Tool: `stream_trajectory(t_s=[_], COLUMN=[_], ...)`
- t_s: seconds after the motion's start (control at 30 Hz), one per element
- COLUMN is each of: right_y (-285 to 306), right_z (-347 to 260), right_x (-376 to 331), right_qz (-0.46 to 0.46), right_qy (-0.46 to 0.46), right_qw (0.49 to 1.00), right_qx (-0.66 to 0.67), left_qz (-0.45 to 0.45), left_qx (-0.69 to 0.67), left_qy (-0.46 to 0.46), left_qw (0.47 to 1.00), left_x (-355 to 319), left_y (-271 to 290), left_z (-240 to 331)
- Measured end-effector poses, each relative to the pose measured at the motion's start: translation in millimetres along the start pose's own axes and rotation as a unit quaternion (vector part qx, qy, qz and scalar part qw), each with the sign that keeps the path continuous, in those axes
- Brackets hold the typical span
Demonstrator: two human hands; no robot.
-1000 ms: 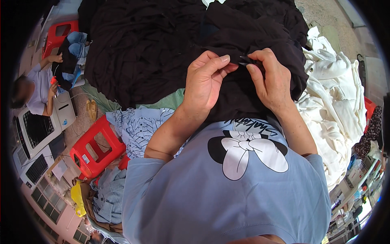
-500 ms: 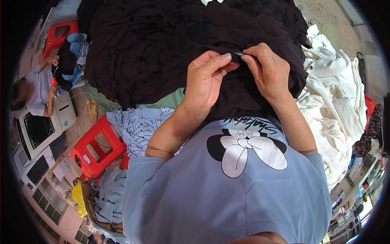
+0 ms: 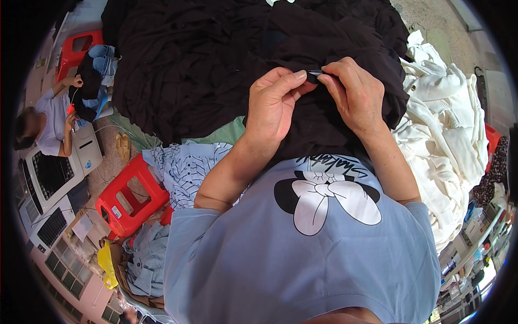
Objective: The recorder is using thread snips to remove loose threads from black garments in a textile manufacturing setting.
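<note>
My left hand [image 3: 275, 102] and my right hand [image 3: 356, 94] meet over a black garment [image 3: 324, 124] that lies in my lap. Both pinch a fold of its cloth between thumb and fingers. A small dark tool [image 3: 315, 72] with a metal tip shows between the fingertips of my right hand, at the pinched spot. The garment joins a big heap of black clothes [image 3: 205, 59] spread out in front of me. My light blue shirt with a bow print [image 3: 318, 200] fills the lower part of the view.
A pile of white clothes [image 3: 448, 146] lies on my right. A red plastic stool [image 3: 127, 197] and patterned pale fabric [image 3: 183, 167] sit at my left. Another person [image 3: 48, 121] sits far left by sewing machines [image 3: 48, 178], with a second red stool [image 3: 78, 48] behind.
Both hands have shifted slightly up and left along the black garment, keeping their pinch. The person at the far left has moved their arms a little.
</note>
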State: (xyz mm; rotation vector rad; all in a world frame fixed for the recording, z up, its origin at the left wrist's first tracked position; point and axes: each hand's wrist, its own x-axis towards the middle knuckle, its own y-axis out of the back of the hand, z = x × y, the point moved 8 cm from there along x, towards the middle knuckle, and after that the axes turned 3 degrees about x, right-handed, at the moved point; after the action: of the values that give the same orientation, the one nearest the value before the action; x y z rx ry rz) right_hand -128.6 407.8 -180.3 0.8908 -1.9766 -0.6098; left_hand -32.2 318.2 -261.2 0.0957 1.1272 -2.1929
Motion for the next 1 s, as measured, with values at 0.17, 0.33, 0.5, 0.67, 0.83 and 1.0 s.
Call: stream_trajectory(t_s=[0.17, 0.33, 0.5, 0.67, 0.83, 1.0], right_y=[1.6, 5.6, 6.8, 6.4, 5.8, 5.8], right_z=[0.2, -2.1, -3.6, 0.4, -0.5, -6.3], right_x=[0.4, 1.8, 3.0, 1.1, -1.6, -1.0], right_qz=[-0.009, -0.004, -0.016, -0.015, -0.008, 0.015], right_qy=[-0.019, 0.007, 0.016, 0.005, 0.004, 0.036], right_qw=[1.000, 1.000, 0.999, 1.000, 1.000, 0.998], right_qx=[0.005, -0.027, -0.035, -0.011, -0.016, -0.049], left_qz=[0.001, 0.003, -0.003, 0.000, 0.006, 0.010], left_qx=[0.002, 0.010, 0.062, 0.040, 0.018, 0.018], left_qy=[-0.003, -0.010, -0.025, -0.025, -0.020, -0.014], left_qw=[1.000, 1.000, 0.998, 0.999, 1.000, 1.000], left_x=[-0.2, -1.1, -1.4, -1.8, -1.4, -0.6], left_y=[0.1, -1.0, 0.7, -0.7, 0.1, 0.4], left_z=[-0.3, 0.4, 1.0, 0.2, -1.0, -1.9])
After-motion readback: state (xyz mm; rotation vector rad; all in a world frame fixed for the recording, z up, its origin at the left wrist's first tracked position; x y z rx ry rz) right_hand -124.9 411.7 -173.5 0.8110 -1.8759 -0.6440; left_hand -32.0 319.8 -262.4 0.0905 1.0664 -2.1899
